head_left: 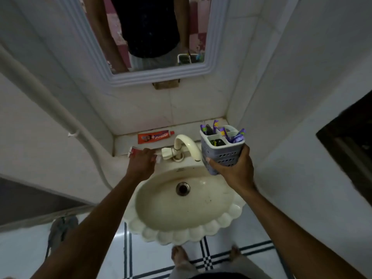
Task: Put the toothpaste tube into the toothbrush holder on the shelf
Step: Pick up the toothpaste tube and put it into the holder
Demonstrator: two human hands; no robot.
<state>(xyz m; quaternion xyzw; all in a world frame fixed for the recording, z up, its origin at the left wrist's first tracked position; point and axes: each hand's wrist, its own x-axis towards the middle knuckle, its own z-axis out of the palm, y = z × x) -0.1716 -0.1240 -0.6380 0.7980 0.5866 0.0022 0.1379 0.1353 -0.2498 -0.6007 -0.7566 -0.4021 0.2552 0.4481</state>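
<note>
My right hand (233, 168) grips a grey perforated toothbrush holder (222, 147) and holds it in the air over the right rim of the basin; several purple toothbrushes stick out of its compartments. My left hand (142, 163) is closed on a red and white toothpaste tube (134, 152) at the front edge of the shelf, with the tube's ends showing on both sides of my fingers. A second red toothpaste tube (155, 136) lies flat on the shelf (185, 129) behind it, cap pointing right.
A cream tap (185, 146) with a side handle stands between my hands. Below is the scalloped cream basin (187, 234). A white-framed mirror (209, 73) hangs above the shelf. White walls close in on both sides, and a pipe (50, 105) runs down the left wall.
</note>
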